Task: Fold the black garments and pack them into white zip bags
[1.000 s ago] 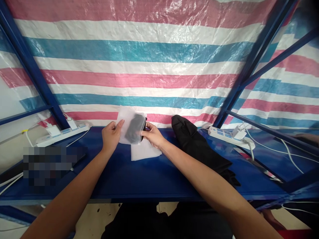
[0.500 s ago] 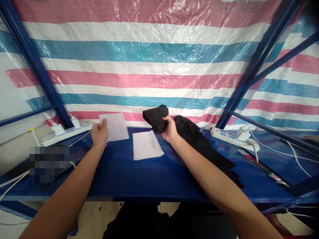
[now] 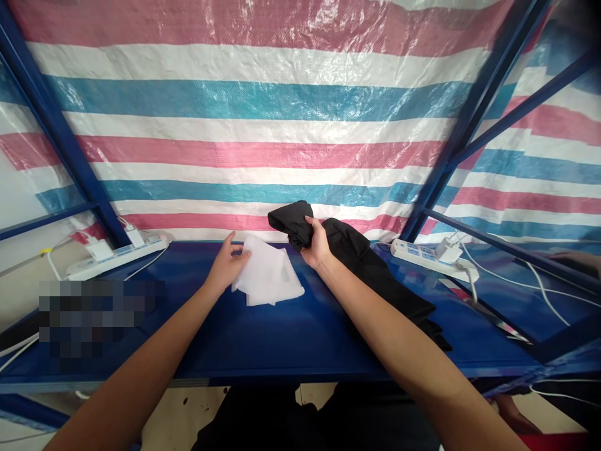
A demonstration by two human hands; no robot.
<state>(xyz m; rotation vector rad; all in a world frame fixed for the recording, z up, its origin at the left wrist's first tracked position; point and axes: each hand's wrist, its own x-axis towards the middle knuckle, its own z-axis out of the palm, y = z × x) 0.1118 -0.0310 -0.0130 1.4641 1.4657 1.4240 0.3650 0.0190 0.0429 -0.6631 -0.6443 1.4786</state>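
On one blue table [image 3: 263, 344], at least two thin, cloudy-white sleeves [image 3: 267, 272] overlap centrally; the left hand [image 3: 226, 268] touches their left edge, whether pinching I cannot tell. Farther right, the right hand [image 3: 318, 245] clasps one matte-black folded cloth [image 3: 288, 222] beside one larger black fabric pile [image 3: 382, 272]. Two white power strips flank them, left [image 3: 119, 258] and right [image 3: 422, 255].

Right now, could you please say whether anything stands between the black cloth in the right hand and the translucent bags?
Nothing visible stands between the folded black cloth, held in the right hand, and the translucent white bags. The left hand is at the bags' left edge.
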